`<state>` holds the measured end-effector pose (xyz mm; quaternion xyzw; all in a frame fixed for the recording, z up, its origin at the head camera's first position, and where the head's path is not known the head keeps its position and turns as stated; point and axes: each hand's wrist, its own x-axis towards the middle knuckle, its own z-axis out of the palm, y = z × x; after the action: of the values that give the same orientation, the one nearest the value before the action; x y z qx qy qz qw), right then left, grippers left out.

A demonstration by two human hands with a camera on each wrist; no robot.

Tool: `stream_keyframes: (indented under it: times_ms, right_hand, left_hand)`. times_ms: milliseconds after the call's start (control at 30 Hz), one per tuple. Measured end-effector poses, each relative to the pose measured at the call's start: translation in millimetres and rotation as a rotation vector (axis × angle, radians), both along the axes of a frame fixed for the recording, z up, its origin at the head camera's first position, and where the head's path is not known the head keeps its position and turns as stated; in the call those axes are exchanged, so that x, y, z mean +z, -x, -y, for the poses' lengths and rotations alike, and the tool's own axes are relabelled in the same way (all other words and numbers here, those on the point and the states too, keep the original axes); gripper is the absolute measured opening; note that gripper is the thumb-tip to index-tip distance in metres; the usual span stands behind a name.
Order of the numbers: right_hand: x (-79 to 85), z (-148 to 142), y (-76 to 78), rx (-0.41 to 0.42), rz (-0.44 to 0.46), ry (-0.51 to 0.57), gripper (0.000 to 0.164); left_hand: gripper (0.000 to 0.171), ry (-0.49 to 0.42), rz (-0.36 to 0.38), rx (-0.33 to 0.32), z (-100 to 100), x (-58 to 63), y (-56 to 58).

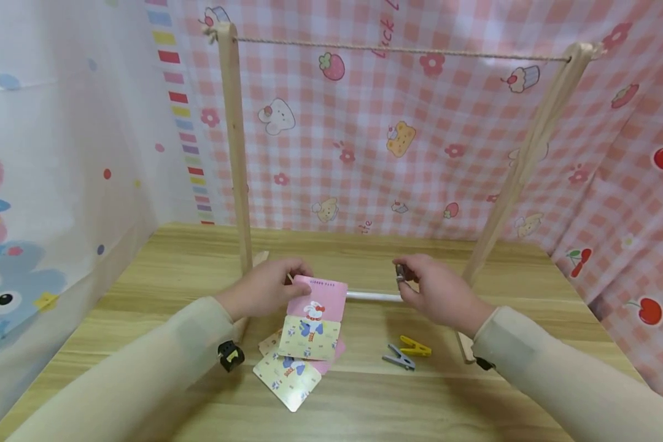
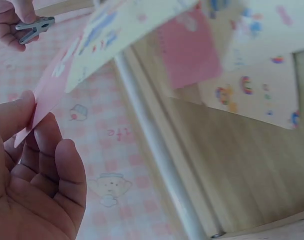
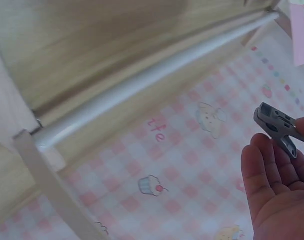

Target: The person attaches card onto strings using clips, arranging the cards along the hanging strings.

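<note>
Left hand (image 1: 271,287) pinches the pink-and-yellow card (image 1: 312,319) by the upper edge, thumb against fingers; remaining fingers curve loosely below. Card is at mid-table, overlapping the loose cards (image 1: 287,380) in head view; left wrist view suggests it is raised off them. Right hand (image 1: 442,291) pinches a grey clip (image 3: 277,124) by its handle end, thumb and fingers, mouth pointing outward. Cannot tell how hard it is squeezed.

Second grey clip (image 1: 400,357) and yellow clip (image 1: 417,347) lie on the table (image 1: 116,319), just beside each other. Rope (image 1: 392,48) runs between two posts (image 1: 236,147) well above both hands; white bar (image 1: 376,297) below.

Handling, my judgement: pinch near the card's edge is sound, leaving most of it free; light pressure should avoid creasing. Card looks thin, likely to bend at its lower half, so best carried level and clear of the pile. Clip wants even pressure on both handles, well back from the spring, mouth turned squarely to whatever it bites. Lopsided squeezing could make it twist out.
</note>
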<state>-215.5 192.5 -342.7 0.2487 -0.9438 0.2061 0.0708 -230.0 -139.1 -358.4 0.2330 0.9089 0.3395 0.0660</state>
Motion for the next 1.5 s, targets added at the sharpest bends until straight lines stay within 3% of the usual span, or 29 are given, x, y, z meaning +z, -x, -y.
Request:
stream_keyframes:
  times_ms: [333, 733, 1000, 1500]
  right_hand:
    - [25.1, 9.3, -0.8, 0.011, -0.037, 0.114, 0.027]
    - [60.2, 25.6, -5.3, 0.08, -0.237, 0.199, 0.024]
    - [76.1, 35.7, -8.4, 0.093, -0.278, 0.226, 0.022]
    - [89.8, 49.6, -6.0, 0.15, -0.39, 0.315, 0.025]
  left_hand:
    - [0.011, -0.08, -0.01, 0.046, 1.7, 25.6, 3.9]
    - [0.014, -0.194, -0.137, 0.145, 0.5, 63.1, 12.7]
    - [0.017, -0.188, -0.194, 0.16, 0.9, 82.1, 16.0]
    - [0.019, -0.179, -0.317, 0.189, 3.6, 108.7, 16.5]
